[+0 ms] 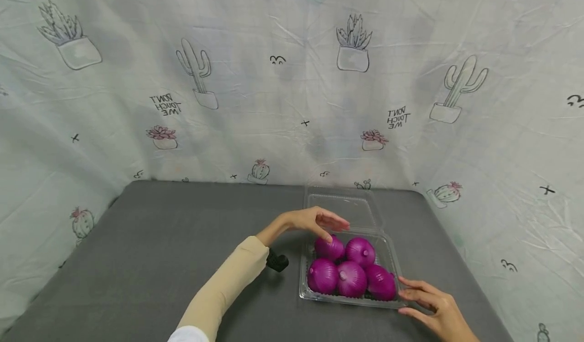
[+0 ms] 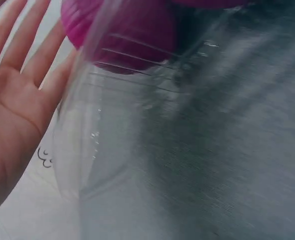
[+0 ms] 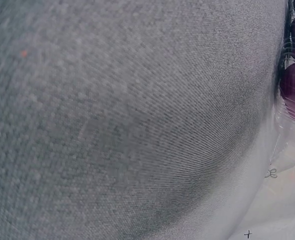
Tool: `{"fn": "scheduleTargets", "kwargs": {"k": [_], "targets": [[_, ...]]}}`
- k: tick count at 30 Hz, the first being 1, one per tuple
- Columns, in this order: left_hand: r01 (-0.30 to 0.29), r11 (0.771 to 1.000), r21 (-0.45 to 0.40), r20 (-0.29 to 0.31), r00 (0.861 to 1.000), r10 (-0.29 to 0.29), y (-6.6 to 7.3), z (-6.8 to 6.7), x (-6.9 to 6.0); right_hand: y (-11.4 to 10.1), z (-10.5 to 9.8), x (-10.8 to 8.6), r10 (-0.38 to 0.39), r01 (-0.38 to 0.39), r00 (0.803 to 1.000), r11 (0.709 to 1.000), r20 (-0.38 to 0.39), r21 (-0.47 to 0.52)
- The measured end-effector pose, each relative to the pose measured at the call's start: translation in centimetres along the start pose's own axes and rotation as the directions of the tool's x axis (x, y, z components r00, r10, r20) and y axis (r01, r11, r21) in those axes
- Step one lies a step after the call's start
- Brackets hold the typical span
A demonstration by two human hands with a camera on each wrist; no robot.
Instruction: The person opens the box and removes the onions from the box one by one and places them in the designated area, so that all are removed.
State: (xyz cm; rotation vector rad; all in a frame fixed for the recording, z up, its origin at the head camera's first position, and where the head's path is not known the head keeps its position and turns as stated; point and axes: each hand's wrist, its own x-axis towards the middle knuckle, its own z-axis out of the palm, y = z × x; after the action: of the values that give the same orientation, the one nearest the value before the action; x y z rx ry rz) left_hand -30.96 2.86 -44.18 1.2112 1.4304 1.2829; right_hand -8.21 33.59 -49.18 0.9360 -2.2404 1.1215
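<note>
Several purple onions (image 1: pixel 352 279) sit in a clear plastic clamshell box (image 1: pixel 349 301), whose lid (image 1: pixel 343 211) is folded back behind it. Over the box's back left part, my left hand (image 1: pixel 315 219) has its fingers extended, with the thumb at the back left onion (image 1: pixel 330 249). Whether the thumb touches that onion, I cannot tell. The left wrist view shows the left palm and straight fingers (image 2: pixel 30 55) beside an onion (image 2: pixel 132 37), behind clear plastic. My right hand (image 1: pixel 433 306) rests its fingertips against the box's right side near the front corner.
A dark grey cloth (image 1: pixel 196 220) covers the table under the box. Pale fabric printed with potted cacti (image 1: pixel 292 93) hangs behind and along both sides. Under the left forearm shows a small black object (image 1: pixel 277 261), partly hidden by the sleeve.
</note>
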Motion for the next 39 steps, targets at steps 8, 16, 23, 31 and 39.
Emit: {"fn": "scheduleTargets", "kwargs": {"k": [8, 16, 23, 31, 39], "targets": [[0.217, 0.975, 0.047, 0.272, 0.936, -0.222, 0.7, -1.3, 3.4, -0.2, -0.1, 0.0, 0.013, -0.013, 1.0, 1.0, 0.002, -0.018], [0.322, 0.942, 0.096, 0.322, 0.885, -0.336, 0.3, -0.9, 3.7, -0.2, 0.0, 0.0, 0.024, -0.024, 1.0, 1.0, 0.0, 0.003], [0.39, 0.909, 0.149, 0.28, 0.865, -0.417, -0.1, -0.2, 3.6, -0.5, -0.2, 0.2, 0.062, -0.062, 0.998, 0.998, 0.014, 0.015], [0.409, 0.896, 0.17, 0.244, 0.864, -0.441, 0.2, 0.2, 3.5, -0.8, -0.3, 0.3, 0.074, -0.074, 0.997, 0.997, 0.022, 0.0], [0.337, 0.931, 0.138, 0.197, 0.912, -0.359, 0.5, -0.1, 3.1, -1.0, -0.3, 0.3, 0.12, -0.119, 0.992, 0.993, 0.04, -0.028]]}}
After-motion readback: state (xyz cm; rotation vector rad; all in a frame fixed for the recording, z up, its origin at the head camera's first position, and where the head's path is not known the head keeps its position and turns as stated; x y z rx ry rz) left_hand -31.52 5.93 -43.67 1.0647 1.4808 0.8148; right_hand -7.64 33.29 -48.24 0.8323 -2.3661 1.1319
